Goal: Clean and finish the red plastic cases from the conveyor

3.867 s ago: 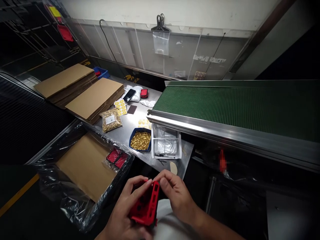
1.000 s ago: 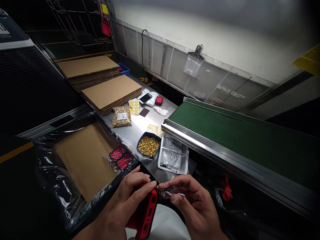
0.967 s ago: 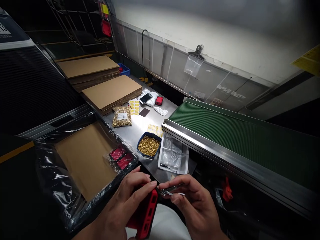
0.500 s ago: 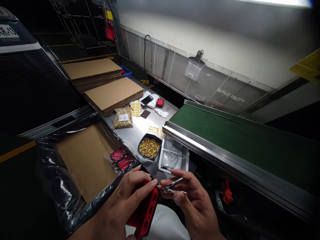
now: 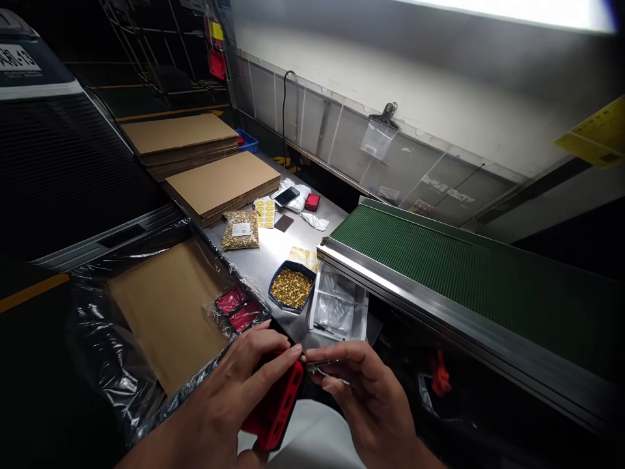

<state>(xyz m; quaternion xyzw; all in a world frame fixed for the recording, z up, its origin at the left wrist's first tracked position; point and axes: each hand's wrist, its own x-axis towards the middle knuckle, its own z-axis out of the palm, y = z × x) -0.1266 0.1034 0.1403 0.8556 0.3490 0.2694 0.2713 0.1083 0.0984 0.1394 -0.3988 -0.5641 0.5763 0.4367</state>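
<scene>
- The left hand (image 5: 229, 394) holds a red plastic case (image 5: 279, 412) with black edges, low in front of the person; its fingers are bent over the top edge, narrow around the case.
- The right hand (image 5: 378, 397) holds a small metal clipper (image 5: 315, 367) (it looks like a nail clipper) between thumb and fingers, and its tip is just beside the upper corner of the case; if they touch, I cannot tell.
- Half a second ago the clipper was tilted more, with its lever raised wider; now it lies flatter and the right fingers are closer together.
- In the oldest picture, both hands were at the case, and no clipper was visible in the right one.
- The view has turned since then, so a yellow sheet (image 5: 596, 137) has come in at the right edge.
- On the table (image 5: 266, 255), the blue tray (image 5: 279, 305) with golden pieces (image 5: 291, 288) remains beside the white box (image 5: 364, 318) of clear bags (image 5: 334, 307).
- The two red cases (image 5: 237, 309) also remain inside the lined box (image 5: 195, 388), to the left.
</scene>
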